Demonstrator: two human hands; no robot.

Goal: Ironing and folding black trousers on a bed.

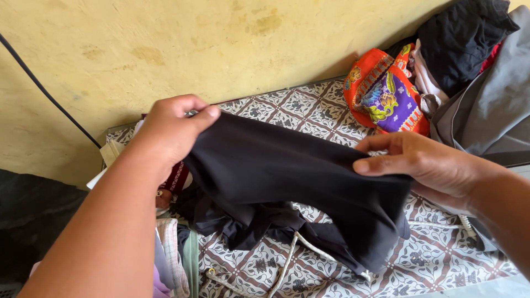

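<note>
A black garment (287, 182) hangs stretched between my two hands above a patterned brown and white cloth (441, 259). My left hand (171, 129) pinches its upper left edge between thumb and fingers. At the right edge, my right hand (425, 163) grips the fabric with the thumb on top. The lower part of the garment bunches on the patterned cloth, with a white drawstring (287, 259) trailing from it.
A pile of clothes lies at the back right: an orange and purple patterned cloth (386, 91), a black piece (464, 38) and a grey garment (491, 105). More folded clothes (171, 259) sit at the lower left. A yellow wall (165, 49) with a black cable (44, 88) stands behind.
</note>
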